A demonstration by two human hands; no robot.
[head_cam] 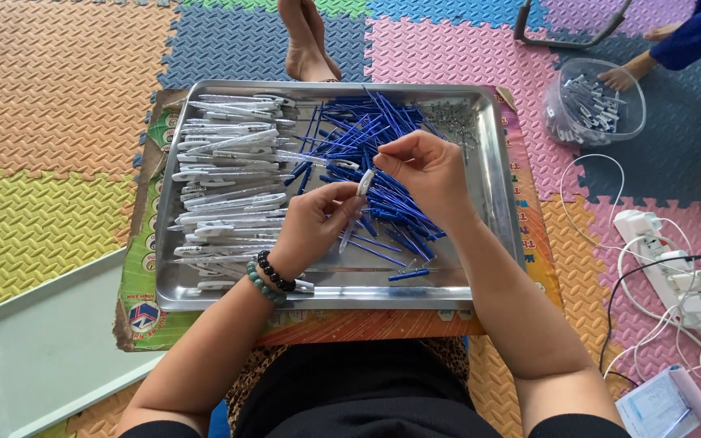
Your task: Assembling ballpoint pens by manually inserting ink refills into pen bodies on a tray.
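My left hand point(311, 225) grips a clear-white pen barrel point(357, 204) over a metal tray point(492, 174); beaded bracelets circle that wrist. My right hand point(423, 169) pinches the barrel's top end with its fingertips. A heap of white pen barrels point(225, 182) fills the tray's left half. Blue refills point(367, 142) lie piled in the middle, under both hands. A small cluster of metal springs point(452, 122) sits in the far right corner of the tray.
The tray rests on a printed cardboard box point(144, 312) on coloured foam mats. A white tray point(42, 349) lies at the left. A clear tub of pens point(594, 101) stands at the far right beside another person's foot. A power strip with cables point(667, 268) is at right.
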